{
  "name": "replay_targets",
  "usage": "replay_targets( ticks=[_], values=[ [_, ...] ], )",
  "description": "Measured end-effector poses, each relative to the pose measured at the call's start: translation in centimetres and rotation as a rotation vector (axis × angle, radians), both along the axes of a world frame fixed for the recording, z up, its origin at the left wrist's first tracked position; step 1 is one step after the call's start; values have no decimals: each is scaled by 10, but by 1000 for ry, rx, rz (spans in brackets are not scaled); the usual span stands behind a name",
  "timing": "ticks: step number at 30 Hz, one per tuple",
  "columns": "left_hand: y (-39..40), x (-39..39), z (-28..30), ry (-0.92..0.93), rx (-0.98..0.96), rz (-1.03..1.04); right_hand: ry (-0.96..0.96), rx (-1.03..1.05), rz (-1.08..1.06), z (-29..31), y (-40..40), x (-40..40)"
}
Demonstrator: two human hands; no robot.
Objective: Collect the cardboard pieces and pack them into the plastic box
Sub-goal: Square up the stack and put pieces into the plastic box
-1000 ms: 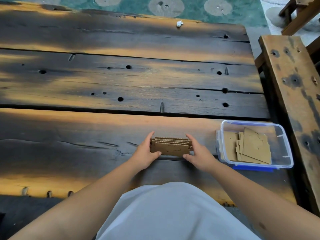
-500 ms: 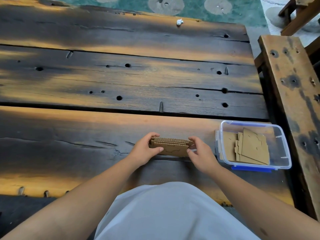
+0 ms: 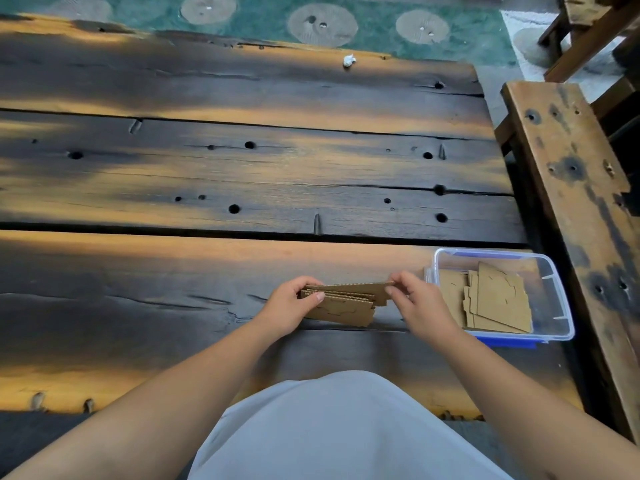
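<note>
A stack of brown cardboard pieces [image 3: 341,304] stands on edge on the dark wooden table near its front edge. My left hand [image 3: 292,304] grips the stack's left end. My right hand [image 3: 417,304] pinches the right end of the rearmost piece, which sticks out to the right past the others. The clear plastic box [image 3: 557,299] with a blue base sits just right of my right hand, lidless, with several flat cardboard pieces [image 3: 491,299] lying inside it.
A wooden bench [image 3: 575,188] runs along the table's right side, close to the box. A small white crumpled scrap [image 3: 349,60] lies near the table's far edge. Green patterned floor shows beyond the table. My grey-clad lap fills the bottom middle.
My right hand has shifted from cupping the stack's right end to pinching one piece and drawing it rightward out of the stack. My left hand has closed tighter on the left end.
</note>
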State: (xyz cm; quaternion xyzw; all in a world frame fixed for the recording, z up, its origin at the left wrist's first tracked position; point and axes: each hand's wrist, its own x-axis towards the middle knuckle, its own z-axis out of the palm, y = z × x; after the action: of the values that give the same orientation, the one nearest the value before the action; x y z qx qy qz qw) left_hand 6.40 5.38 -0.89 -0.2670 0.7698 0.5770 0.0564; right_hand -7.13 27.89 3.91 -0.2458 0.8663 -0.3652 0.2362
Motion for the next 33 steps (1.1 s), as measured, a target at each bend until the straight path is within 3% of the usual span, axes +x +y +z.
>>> replay_targets(
  ticks=[3, 7, 11, 24, 29, 33],
  values=[
    [1, 0, -1, 17, -3, -6, -38, -142, -101, 21, 2, -13],
    [0, 2, -6, 5, 0, -13, -330, -519, -401, 39, 0, -26],
    [0, 3, -7, -4, 7, -13, -398, -599, -562, 37, -7, -29],
    [3, 8, -6, 0, 45, 17, -544, -298, -966, 5, -34, -38],
    [4, 8, -7, -48, 73, 53, -759, -20, -742, -9, -32, -42],
    [7, 8, -4, -33, 148, 88, -757, 184, -625, -18, -34, -40]
  ],
)
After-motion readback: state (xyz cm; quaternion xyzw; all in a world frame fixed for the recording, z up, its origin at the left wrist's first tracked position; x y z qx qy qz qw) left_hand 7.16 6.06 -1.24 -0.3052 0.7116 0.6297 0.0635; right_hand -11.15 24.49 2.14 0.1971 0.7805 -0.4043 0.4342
